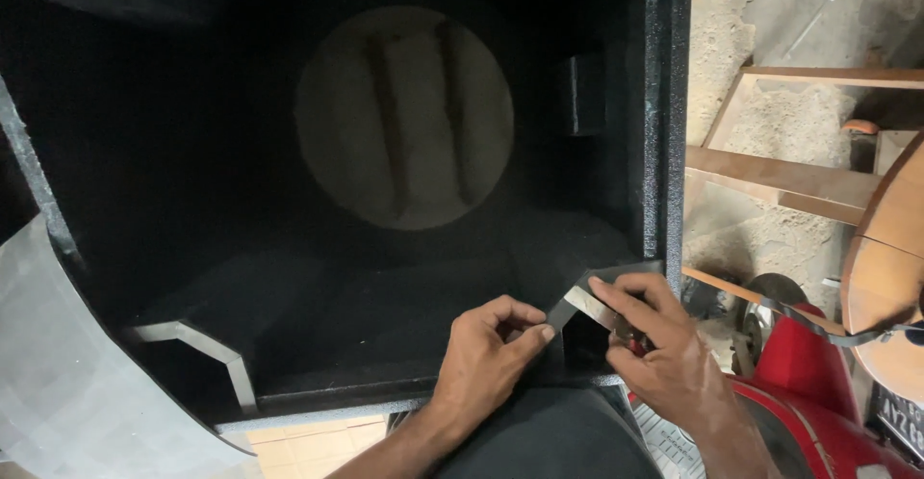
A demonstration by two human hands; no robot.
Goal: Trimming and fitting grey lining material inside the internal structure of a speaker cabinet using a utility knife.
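While I look down from the head camera, a big black textured box [664,103] fills most of the view, open toward me, with a round hole [404,118] cut in its far panel; pale floor and two dark bars show through that hole. Inside the box, black angled panels slope down toward the near edge, and a bare grey edge strip [207,344] runs along one of them at the near left. A sheet of translucent plastic [67,373] lies against the box's left side. To the right, outside the box, I see a rough concrete floor, some wooden frame pieces [789,176], a curved wooden panel [890,248] at the far right edge, and a red machine [818,412] near the lower right corner.

Both hands work at the near right corner of the box. My left hand [486,354] pinches the lower end of a strip of grey tape [587,304] between thumb and forefinger, its grip clenched on it. My right hand [664,344] presses the upper end of the same tape with its fingertips [599,286] against the angled panel's edge. The tape sits just inside the box's right wall, stretched between the two hands.
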